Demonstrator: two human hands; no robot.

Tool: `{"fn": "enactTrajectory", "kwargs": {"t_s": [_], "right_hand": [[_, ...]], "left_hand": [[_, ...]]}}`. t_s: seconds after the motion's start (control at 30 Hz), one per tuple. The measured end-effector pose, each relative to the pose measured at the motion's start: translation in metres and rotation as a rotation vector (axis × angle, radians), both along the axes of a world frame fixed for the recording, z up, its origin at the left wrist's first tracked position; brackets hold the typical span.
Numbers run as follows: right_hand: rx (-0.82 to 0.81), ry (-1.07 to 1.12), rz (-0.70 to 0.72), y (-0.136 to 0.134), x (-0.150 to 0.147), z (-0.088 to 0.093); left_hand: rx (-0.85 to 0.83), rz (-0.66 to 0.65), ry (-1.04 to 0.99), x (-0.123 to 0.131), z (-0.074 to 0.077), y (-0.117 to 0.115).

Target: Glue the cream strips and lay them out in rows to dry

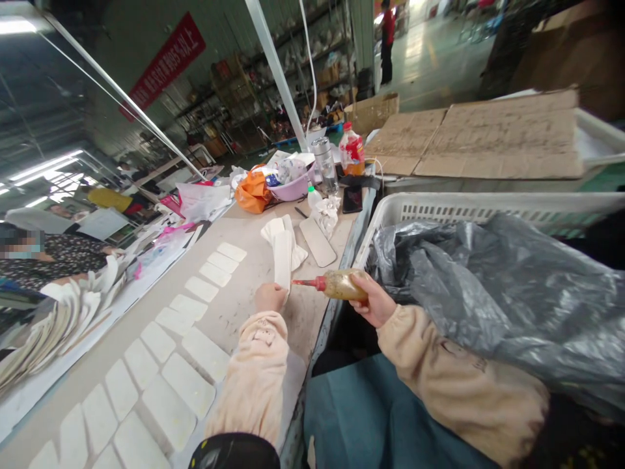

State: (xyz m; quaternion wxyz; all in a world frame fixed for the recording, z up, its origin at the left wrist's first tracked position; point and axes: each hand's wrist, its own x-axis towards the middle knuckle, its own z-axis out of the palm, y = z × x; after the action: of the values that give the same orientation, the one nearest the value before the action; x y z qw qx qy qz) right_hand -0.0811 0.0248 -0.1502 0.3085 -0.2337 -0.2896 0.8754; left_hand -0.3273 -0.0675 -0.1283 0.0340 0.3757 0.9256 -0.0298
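Workshop wall (229,26): it is dark green, and a red banner (166,65) with white characters is at its left part.
Worktable (224,228): its beige top carries rows of white flat pieces (168,400).
White crate (439,207): it stands to the right of the worktable, with grey plastic film (488,280) inside.
White strip (282,257): it is above the worktable, its near end in the left hand (271,298).
Squeeze bottle (342,284): it is tilted almost flat, its red nozzle (310,283) just beside the strip; whether they touch, I cannot tell.
Right hand (374,299): its fingers are wrapped around the rear of the bottle.
Left hand: its fingers are closed, pinching the strip.
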Motion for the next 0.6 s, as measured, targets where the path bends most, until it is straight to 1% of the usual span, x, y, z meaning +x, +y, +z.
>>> {"fn": "enactTrajectory", "kwargs": {"t_s": [0.13,0.3,0.4,0.47,0.5,0.53,0.6], "right_hand": [[0.007,-0.003,-0.012,0.001,0.000,-0.003],[0.016,-0.025,-0.028,-0.001,-0.001,-0.005],[0.023,-0.019,-0.028,-0.001,-0.001,-0.005],[0.016,-0.011,-0.028,-0.001,0.000,-0.005],[0.014,-0.009,-0.030,-0.001,0.000,-0.004],[0.016,-0.008,-0.032,-0.001,0.001,-0.003],[0.020,-0.010,-0.026,-0.001,0.002,-0.002]], "left_hand": [[-0.001,0.025,0.026,0.003,0.000,0.001],[-0.001,0.042,0.056,0.011,-0.005,0.011],[0.020,0.046,0.087,0.013,-0.001,0.010],[0.067,0.026,0.139,0.014,0.007,-0.001],[0.100,0.001,0.170,0.015,0.012,-0.010],[0.135,-0.036,0.199,0.016,0.018,-0.021],[0.184,-0.131,0.240,0.024,0.026,-0.053]]}}
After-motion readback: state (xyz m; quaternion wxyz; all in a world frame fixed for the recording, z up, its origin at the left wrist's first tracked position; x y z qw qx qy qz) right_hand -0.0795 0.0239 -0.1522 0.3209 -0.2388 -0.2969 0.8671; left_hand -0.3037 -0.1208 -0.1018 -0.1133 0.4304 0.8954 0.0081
